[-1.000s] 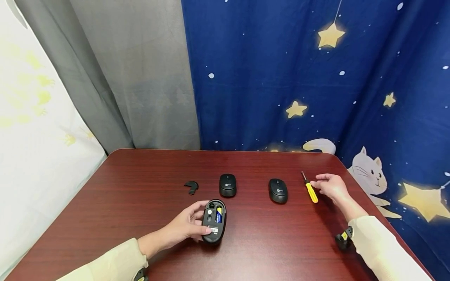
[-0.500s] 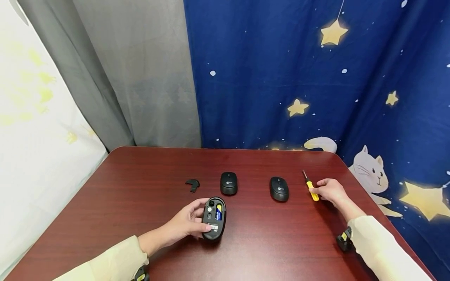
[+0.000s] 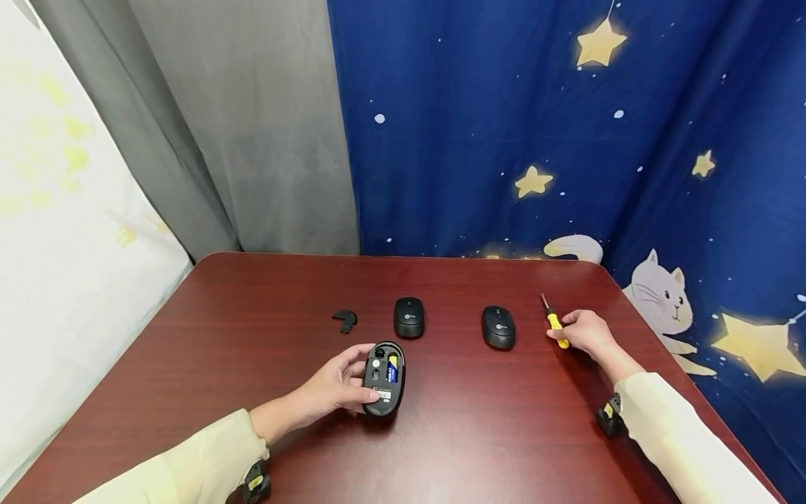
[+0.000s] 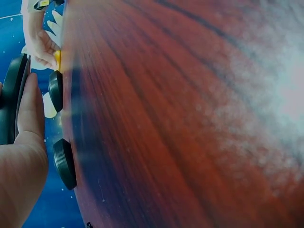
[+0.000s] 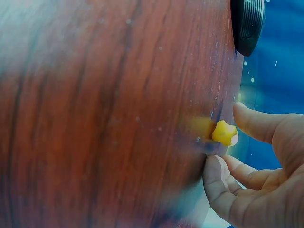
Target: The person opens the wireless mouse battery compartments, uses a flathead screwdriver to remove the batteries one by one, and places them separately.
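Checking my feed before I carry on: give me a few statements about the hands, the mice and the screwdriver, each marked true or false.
1. The left hand holds an upturned mouse. True.
2. The held mouse's battery slot is empty. False: a blue-and-yellow battery sits in it.
3. The right hand has its fingers at the handle of the yellow-handled screwdriver. True.
4. The screwdriver's tip points toward the person. False: it points away, toward the far table edge.
5. The rightmost mouse lies underside up. False: the rightmost mouse has its logo side up.
6. The middle mouse lies between a small black piece and the rightmost mouse. True.
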Motion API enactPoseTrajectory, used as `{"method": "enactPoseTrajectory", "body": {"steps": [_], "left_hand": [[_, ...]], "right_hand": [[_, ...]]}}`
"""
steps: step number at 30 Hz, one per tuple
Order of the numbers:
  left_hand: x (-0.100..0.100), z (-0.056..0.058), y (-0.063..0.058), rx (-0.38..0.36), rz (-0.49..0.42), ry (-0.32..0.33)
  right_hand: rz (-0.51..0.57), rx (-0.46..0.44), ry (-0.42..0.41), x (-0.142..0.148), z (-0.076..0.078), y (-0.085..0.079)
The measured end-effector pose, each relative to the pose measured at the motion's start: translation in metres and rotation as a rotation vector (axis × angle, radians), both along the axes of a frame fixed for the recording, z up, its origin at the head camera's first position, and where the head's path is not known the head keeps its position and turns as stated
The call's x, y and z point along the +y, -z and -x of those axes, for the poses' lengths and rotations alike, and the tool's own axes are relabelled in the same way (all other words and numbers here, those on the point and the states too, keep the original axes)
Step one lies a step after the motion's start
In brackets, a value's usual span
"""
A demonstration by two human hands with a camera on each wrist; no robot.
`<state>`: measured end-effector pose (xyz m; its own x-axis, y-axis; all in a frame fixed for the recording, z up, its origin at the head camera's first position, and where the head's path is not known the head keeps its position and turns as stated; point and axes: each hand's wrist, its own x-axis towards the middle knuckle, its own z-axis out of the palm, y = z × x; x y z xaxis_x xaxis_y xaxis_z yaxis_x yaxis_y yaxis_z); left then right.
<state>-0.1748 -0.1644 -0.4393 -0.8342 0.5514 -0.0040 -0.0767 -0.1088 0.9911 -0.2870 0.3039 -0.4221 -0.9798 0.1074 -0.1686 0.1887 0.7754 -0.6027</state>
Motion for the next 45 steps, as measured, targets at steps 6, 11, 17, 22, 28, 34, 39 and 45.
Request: {"method": "enactPoseTrajectory", "body": {"steps": [6,11,17,22,28,34,39,45], "left_hand": [[0.001,0.0,-0.002,-0.014,0.007,-0.004],[0.001,0.0,-0.002,-0.028,-0.004,-0.002],[0.001,0.0,-0.003,-0.028,-0.016,-0.003],[0.001,-0.001,-0.004,-0.026,-0.002,-0.007],[0.001,-0.001,-0.005,-0.026,0.003,-0.002],[0.001,-0.001,-0.005,-0.027,0.004,-0.002],[0.001,-0.001,-0.004,-0.015,0.001,0.001],[-0.001,0.0,-0.003,-0.017,0.005,0.005]], "right_hand": [[-0.062,0.039,-0.017,-0.003,-0.001,-0.001],[-0.11,0.067,-0.03,-0.004,-0.003,-0.001],[-0.119,0.072,-0.023,-0.005,-0.002,-0.001],[-0.123,0.081,-0.03,-0.006,-0.003,-0.001],[-0.138,0.108,-0.023,-0.006,-0.004,0.0],[-0.115,0.104,0.004,-0.003,-0.005,0.002],[-0.057,0.092,0.015,0.001,-0.002,0.005],[0.114,0.043,0.059,0.006,0.0,0.007]]}}
